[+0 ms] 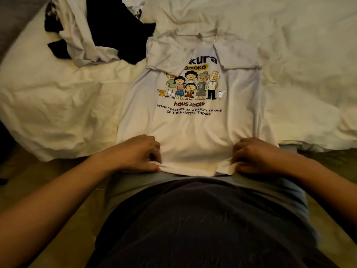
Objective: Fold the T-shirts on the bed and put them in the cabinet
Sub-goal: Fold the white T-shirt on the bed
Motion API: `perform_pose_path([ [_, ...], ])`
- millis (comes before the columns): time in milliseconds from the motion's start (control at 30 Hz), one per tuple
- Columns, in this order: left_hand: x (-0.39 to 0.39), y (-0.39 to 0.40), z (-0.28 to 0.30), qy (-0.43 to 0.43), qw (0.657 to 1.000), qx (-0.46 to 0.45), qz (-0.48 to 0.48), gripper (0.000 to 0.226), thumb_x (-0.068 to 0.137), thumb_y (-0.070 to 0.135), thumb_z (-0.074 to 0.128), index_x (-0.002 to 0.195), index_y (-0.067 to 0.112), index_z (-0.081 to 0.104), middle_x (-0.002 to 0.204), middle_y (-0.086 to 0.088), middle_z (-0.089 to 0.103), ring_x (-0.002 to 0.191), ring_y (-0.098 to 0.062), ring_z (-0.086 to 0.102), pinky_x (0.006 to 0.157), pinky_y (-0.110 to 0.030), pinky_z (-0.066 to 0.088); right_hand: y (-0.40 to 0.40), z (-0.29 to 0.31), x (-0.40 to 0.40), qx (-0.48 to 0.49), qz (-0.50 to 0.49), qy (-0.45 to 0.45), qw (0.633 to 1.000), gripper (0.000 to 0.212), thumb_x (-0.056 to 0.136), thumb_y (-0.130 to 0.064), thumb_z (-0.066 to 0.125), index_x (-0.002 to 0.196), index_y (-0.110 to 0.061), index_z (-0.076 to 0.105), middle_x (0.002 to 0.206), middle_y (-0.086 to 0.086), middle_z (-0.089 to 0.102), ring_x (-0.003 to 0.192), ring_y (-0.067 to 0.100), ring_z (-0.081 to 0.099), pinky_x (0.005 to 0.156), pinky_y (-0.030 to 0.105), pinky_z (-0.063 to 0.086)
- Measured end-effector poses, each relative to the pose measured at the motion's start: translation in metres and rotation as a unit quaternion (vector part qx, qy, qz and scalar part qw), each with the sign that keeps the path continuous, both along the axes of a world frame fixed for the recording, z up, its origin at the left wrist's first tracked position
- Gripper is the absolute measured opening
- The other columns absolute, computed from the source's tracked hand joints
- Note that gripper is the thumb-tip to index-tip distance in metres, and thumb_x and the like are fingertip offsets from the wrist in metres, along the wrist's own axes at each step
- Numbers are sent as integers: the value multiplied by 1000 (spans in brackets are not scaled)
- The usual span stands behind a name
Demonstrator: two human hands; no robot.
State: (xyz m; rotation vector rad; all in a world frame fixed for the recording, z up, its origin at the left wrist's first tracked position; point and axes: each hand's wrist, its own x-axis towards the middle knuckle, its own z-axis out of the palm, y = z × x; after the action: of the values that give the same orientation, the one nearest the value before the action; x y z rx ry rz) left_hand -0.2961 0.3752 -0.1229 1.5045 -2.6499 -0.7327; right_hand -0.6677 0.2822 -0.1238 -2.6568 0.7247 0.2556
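- A white cotton T-shirt [193, 128] lying flat on the bed carries all the readable print, around a cartoon family group.
- Top line, large black letters partly hidden by a folded sleeve: "kura".
- Below it, on a yellow band: "omoko".
- Under the figures, in brown: "household".
- Small black capitals beneath: "BEING TOGETHER AS A FAMILY IS ONE OF THE HAPPIEST THINGS".

White T-shirt [193, 128] with colourful cartoon family print and dark lettering, cream bedsheet [289, 45], black garment [116, 26]

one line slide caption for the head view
Both hands, left hand and right hand, grip the hem of a printed white T-shirt spread on the bed.
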Motion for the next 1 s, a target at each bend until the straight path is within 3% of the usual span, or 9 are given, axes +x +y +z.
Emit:
perform_pose_path([
  [100, 2, -4, 5, 19, 998, 53, 34, 35, 81, 62, 59, 92, 34, 77, 79, 19, 58, 82, -2, 54, 72, -26, 45, -3, 5, 3, 24, -19, 11, 999, 14, 89, -29, 65, 98, -20, 73, 93, -4, 64, 90, 18, 59, 82, 33, 48],
  [200, 7, -11, 18, 58, 986, 130, 90, 13, 85, 45, 74, 90, 34, 76, 83, 21, 69, 82, 0, 64, 74, -21, 49, -11, 20, 0, 88, -65, 14, 994, 6, 97, -35, 59, 96, -30, 62, 88, -15, 58, 82, 7, 58, 78, 26, 47],
  [300, 14, -22, 36, 110, 971, 171, 125, 7, 89, 35, 73, 93, 29, 74, 84, 14, 73, 78, -6, 67, 73, -24, 50, -21, 36, -2, 124, -112, -36, 985, 5, 98, -36, 55, 94, -34, 58, 89, -16, 63, 82, 3, 59, 74, 21, 47],
  [400, 25, -37, 50, 147, 951, 212, 169, 10, 94, 34, 64, 97, 25, 68, 69, 8, 64, 62, -16, 50, 65, -30, 41, -37, 51, -2, 138, -154, -84, 975, 7, 97, -39, 54, 96, -36, 60, 92, -14, 65, 84, 3, 61, 77, 25, 49],
  [500, 38, -55, 61, 182, 922, 258, 225, 8, 94, 30, 65, 96, 23, 68, 67, 0, 55, 62, -17, 39, 58, -28, 33, -55, 68, 1, 161, -183, -119, 962, 21, 91, -47, 53, 97, -32, 66, 89, -13, 68, 83, 5, 64, 76, 22, 51],
  [700, 49, -112, 69, 201, 907, 235, 286, 11, 92, 30, 68, 95, 20, 72, 87, 10, 68, 85, -7, 59, 80, -23, 44, -104, 80, 14, 224, -279, -151, 922, 21, 93, -44, 61, 94, -29, 75, 91, -8, 73, 84, 9, 68, 78, 26, 53],
  [833, 53, -161, 59, 164, 903, 154, 365, 11, 88, 30, 74, 91, 20, 76, 89, 7, 73, 91, -13, 65, 85, -22, 48, -151, 61, 36, 135, -357, -105, 918, 22, 93, -44, 63, 102, -25, 71, 93, -5, 70, 88, 17, 66, 74, 27, 51],
  [933, 49, -181, 61, 80, 926, 92, 357, 24, 89, 39, 72, 93, 16, 75, 76, 3, 69, 76, -15, 62, 65, -21, 44, -165, 55, 51, 25, -352, -28, 935, 35, 93, -47, 62, 120, -24, 61, 109, 2, 68, 89, 17, 60, 78, 30, 48],
  [1000, 42, -182, 65, 7, 939, 128, 318, 35, 85, 55, 69, 92, 21, 73, 70, 0, 70, 66, -14, 64, 59, -25, 45, -165, 53, 60, -8, -321, -7, 947, 43, 92, -52, 60, 122, -22, 61, 112, 5, 69, 92, 20, 61, 76, 30, 47],
])
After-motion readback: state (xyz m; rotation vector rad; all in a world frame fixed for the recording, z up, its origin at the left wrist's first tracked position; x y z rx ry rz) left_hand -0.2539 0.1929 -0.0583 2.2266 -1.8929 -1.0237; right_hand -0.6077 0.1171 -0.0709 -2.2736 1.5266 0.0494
